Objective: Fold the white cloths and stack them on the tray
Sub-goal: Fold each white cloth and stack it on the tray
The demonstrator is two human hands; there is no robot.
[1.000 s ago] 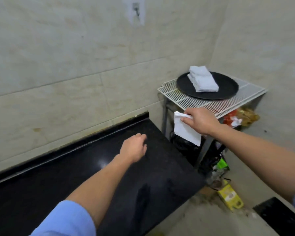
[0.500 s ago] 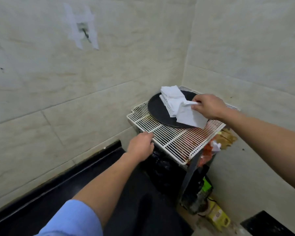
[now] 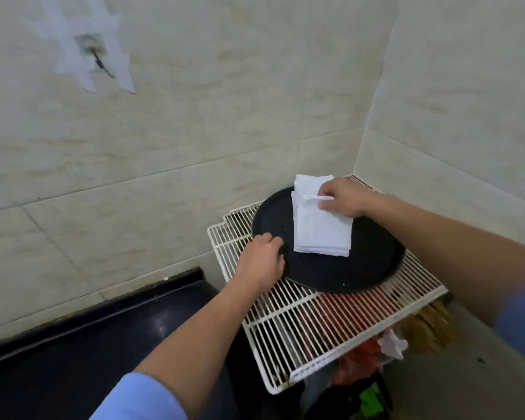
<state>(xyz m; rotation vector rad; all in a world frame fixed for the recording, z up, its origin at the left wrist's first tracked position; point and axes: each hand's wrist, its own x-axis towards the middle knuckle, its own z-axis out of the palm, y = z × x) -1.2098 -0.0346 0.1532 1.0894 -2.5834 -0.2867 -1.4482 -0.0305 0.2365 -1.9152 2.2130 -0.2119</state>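
My right hand [image 3: 344,197] rests on the far end of the top cloth [image 3: 322,228], the fingers [image 3: 326,204] curled and pinching a fold of it near its upper right corner. That cloth lies flat on the stack of folded white cloths [image 3: 308,181], whose far end peeks out beyond it; the layered edges show at the near side. The stack sits on the round black tray [image 3: 346,274], a little toward its back half, with bare tray showing all around. My left hand [image 3: 262,265] is at the tray's left rim, fingers bent over the edge; I think they grip the rim, though the knuckles hide the tips, so I cannot tell how tightly they close. The tray stands on a white wire rack [image 3: 300,328] set in the corner of the tiled wall [image 3: 194,131]. To the left of the rack, lower down, runs the dark tabletop [image 3: 88,344], beneath my left forearm. Both sleeves are light blue.
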